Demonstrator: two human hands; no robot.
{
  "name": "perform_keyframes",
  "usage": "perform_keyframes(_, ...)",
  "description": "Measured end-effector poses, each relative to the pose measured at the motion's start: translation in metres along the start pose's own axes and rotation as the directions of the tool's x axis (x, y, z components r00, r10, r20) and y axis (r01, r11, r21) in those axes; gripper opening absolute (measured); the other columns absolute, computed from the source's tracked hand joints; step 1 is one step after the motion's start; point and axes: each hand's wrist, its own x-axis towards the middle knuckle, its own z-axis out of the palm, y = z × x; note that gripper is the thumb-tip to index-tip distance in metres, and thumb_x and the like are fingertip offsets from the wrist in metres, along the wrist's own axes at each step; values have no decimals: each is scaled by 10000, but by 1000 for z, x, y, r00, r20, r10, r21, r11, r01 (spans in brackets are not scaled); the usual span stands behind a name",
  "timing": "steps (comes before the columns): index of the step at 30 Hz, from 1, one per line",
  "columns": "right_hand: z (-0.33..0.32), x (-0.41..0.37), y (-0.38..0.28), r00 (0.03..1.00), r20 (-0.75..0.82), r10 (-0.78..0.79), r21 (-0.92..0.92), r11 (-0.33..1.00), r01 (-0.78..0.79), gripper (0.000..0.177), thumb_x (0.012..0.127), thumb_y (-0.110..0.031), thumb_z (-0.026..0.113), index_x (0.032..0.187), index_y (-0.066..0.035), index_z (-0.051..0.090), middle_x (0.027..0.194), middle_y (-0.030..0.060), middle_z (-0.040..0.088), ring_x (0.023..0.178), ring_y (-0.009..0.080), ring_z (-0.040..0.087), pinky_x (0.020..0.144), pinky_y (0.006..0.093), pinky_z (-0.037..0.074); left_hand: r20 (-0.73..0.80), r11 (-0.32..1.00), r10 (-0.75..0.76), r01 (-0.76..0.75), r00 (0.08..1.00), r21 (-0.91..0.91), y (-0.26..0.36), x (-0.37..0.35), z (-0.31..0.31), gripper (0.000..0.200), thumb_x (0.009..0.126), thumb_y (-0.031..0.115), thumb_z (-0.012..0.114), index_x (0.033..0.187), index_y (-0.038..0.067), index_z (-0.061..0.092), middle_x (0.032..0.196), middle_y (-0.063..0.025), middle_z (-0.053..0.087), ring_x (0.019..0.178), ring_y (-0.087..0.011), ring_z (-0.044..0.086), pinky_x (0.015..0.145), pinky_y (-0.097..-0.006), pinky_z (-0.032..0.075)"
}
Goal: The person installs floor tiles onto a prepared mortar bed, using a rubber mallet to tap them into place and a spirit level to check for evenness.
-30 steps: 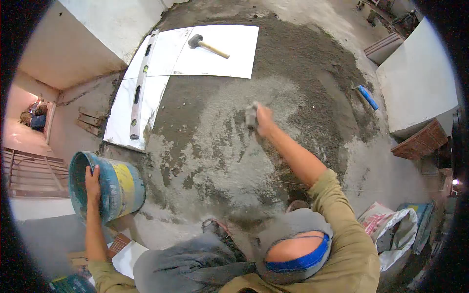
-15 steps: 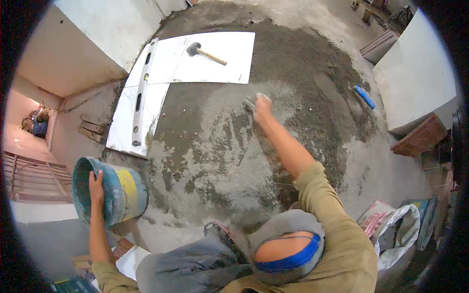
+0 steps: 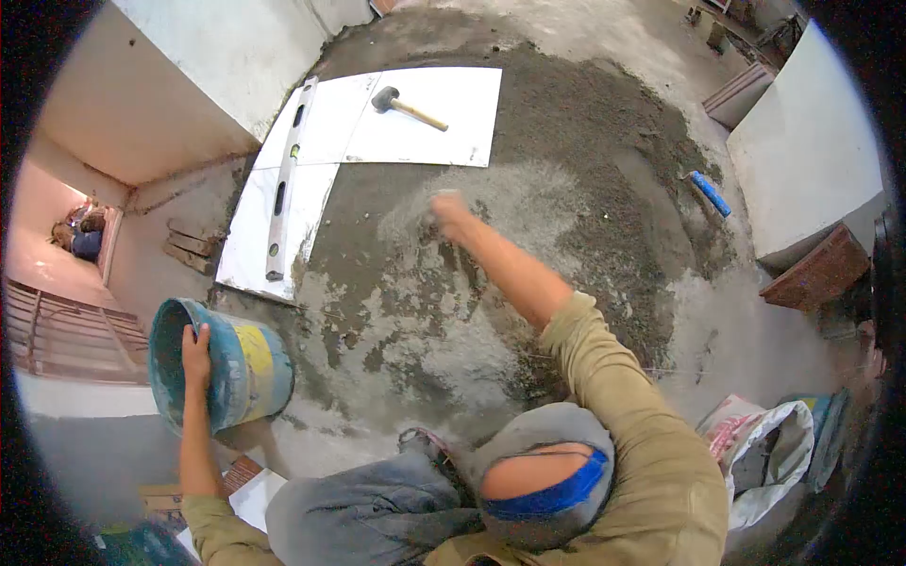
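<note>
My left hand (image 3: 196, 352) grips the rim of a blue bucket (image 3: 219, 363) with a yellow patch, tilted on its side with its mouth to the left. My right hand (image 3: 451, 209) is over the wet, grey mortar bed (image 3: 557, 222), smeared by motion, its fingers indistinct. Pale cement powder lies patchily on the mortar around and below that hand. Just beyond it are white tiles (image 3: 453, 104) laid edge to edge. On them rest a rubber mallet (image 3: 415, 111) with a wooden handle and a long spirit level (image 3: 282, 193).
A blue-handled tool (image 3: 710, 194) lies at the mortar's right edge. To the lower right stands an open white sack (image 3: 769, 453). A brown tile stack (image 3: 816, 269) leans by the right wall, and wood scraps (image 3: 189, 247) lie at the left wall. My bent knee (image 3: 547, 472) is close in front.
My right hand has swept left across the mortar. The left hand keeps its hold on the bucket, and the whole view has shifted slightly.
</note>
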Motion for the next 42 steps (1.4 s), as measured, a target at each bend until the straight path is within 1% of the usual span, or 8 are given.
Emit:
perform_keyframes(3,-23,-30,-34,873,-474,119,510,845,161,195,873,-83,471,995,17,585,799,140,603,688,211,599,655,305,529,-157,996,68,-58,985,65,-36,14,0,324,923,288,524,1038,-15,528,946,-80,558,877,-163,502,819,-299,401)
perform_keyframes(15,25,-229,-57,601,778,182,-215,977,-17,234,782,-73,520,938,-6,681,880,122,678,727,207,631,606,322,506,-7,1000,-26,26,1000,-14,-19,7,-3,354,913,328,529,1031,-5,529,925,-68,551,833,-147,494,764,-293,404)
perform_keyframes(21,-169,-266,-147,788,-382,-482,-805,593,-28,271,807,-151,579,1056,-56,632,1039,134,643,940,278,618,834,335,468,62,999,-41,39,997,23,-21,7,-5,439,909,361,528,1090,-39,513,1017,-105,558,927,-193,510,865,-300,387)
perform_keyframes(22,-227,-301,-149,841,-69,-536,-997,66,-40,260,819,-172,585,1044,-57,644,983,126,662,886,258,632,794,330,479,63,998,-58,57,996,15,-33,9,-3,439,909,361,528,1090,-39,513,1017,-105,558,927,-193,510,865,-300,387)
perform_keyframes(25,-280,-458,-188,682,-504,-530,-835,502,-227,317,861,-161,534,1132,-9,594,1041,135,631,923,256,598,876,314,437,-142,991,-65,81,988,105,-64,16,7,483,897,377,546,1128,-45,505,1058,-113,555,974,-195,504,899,-300,370)
perform_keyframes(26,-256,-508,-218,761,-199,-618,-939,-103,-329,339,881,-146,470,1175,-1,559,1108,146,590,1017,279,559,882,337,438,-124,993,-64,76,990,88,-60,15,5,496,893,383,550,1140,-45,504,1069,-115,554,987,-194,503,903,-299,368)
perform_keyframes(30,-363,-735,-159,-51,-815,-577,-433,666,-608,367,878,-153,457,1157,79,515,1167,208,538,1056,316,513,931,401,403,-5,994,-110,110,994,-15,-16,4,-3,508,890,393,549,1151,-41,506,1071,-117,561,994,-182,511,896,-287,371)
perform_keyframes(42,-288,-756,-45,125,-991,-46,-114,780,-615,434,913,-247,454,1243,34,444,1267,213,476,1110,288,494,960,390,398,-99,998,-50,52,994,18,-32,7,5,401,897,383,542,1020,2,517,885,-62,528,824,-152,490,786,-286,395)
